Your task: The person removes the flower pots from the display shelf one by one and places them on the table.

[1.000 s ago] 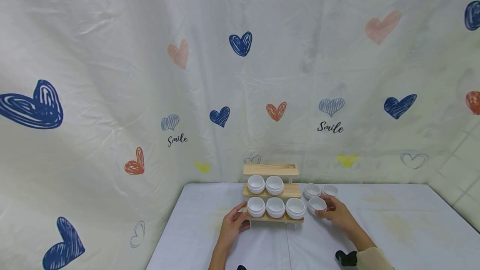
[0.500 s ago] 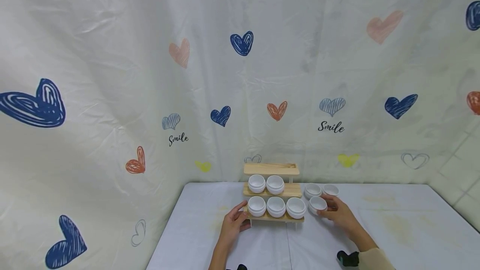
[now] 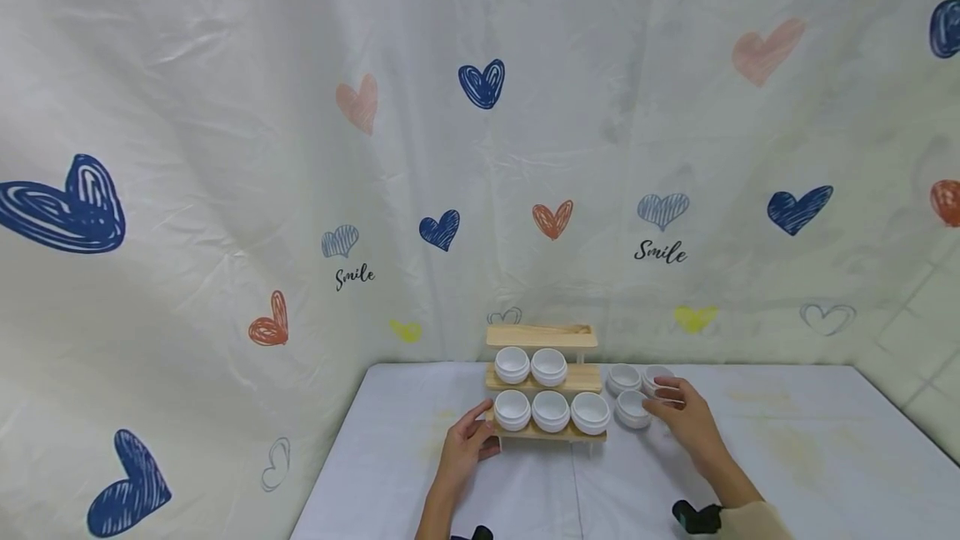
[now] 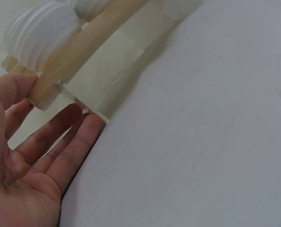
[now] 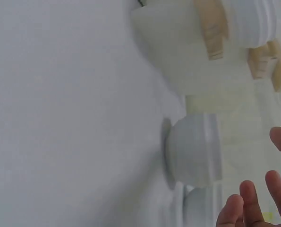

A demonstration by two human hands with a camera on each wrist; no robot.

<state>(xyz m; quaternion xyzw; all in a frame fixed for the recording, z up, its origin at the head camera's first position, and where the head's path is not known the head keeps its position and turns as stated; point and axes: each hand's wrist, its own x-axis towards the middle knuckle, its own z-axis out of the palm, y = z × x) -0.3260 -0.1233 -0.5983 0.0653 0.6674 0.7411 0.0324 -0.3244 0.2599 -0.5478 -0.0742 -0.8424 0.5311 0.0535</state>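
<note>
A three-tier wooden stand [image 3: 583, 378] on clear legs holds white cups: three on the lowest tier, including a cup [image 3: 590, 413], and two on the middle one. My left hand [image 3: 460, 450] grips the stand's left end; in the left wrist view, the thumb lies on the wooden plank [image 4: 79, 52] and fingertips reach the clear leg. Right of the stand, three more cups stand on the table. My right hand [image 3: 692, 423] is beside the front cup [image 3: 632, 411] with fingers spread, partly covering the back right cup [image 3: 656, 379]. In the right wrist view its fingers hold nothing.
The third loose cup [image 3: 623, 379] stands at the back, close to the stand. A white cloth covers the table [image 3: 810, 448]. A curtain [image 3: 570, 148] printed with hearts hangs right behind the stand.
My right hand has let go of the front loose cup and moved slightly up and to the right, its fingers spreading. The left hand stays on the stand.
</note>
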